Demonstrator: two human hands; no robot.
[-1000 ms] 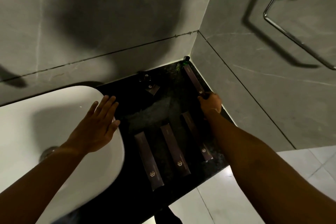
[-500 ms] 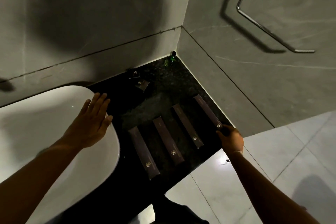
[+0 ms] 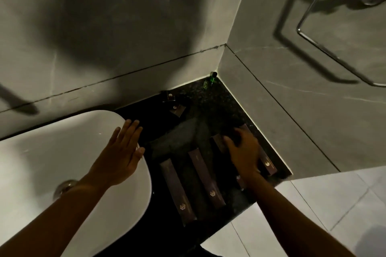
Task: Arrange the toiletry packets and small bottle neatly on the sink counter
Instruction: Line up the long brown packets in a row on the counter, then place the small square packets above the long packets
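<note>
Several long dark packets lie side by side on the black counter (image 3: pixel 211 108): the leftmost packet (image 3: pixel 177 191), a second packet (image 3: pixel 206 178), a third packet (image 3: pixel 218 143) mostly under my right hand, and the rightmost packet (image 3: pixel 268 164) by the wall. My right hand (image 3: pixel 243 152) lies flat over the third and rightmost packets, fingers spread and touching them. My left hand (image 3: pixel 122 153) rests open on the rim of the white sink (image 3: pixel 41 152). A small green bottle (image 3: pixel 210 80) stands in the back corner. Two small dark packets (image 3: pixel 175 103) lie near the back wall.
Grey tiled walls close the counter at the back and right. A chrome towel ring (image 3: pixel 325 29) hangs on the right wall. Pale floor tiles (image 3: pixel 334 204) show beyond the counter's front edge. The sink drain (image 3: pixel 64 186) sits beside my left forearm.
My right hand moved from the near end of the rightmost packet up onto the two right packets. My left hand has stayed on the sink rim.
</note>
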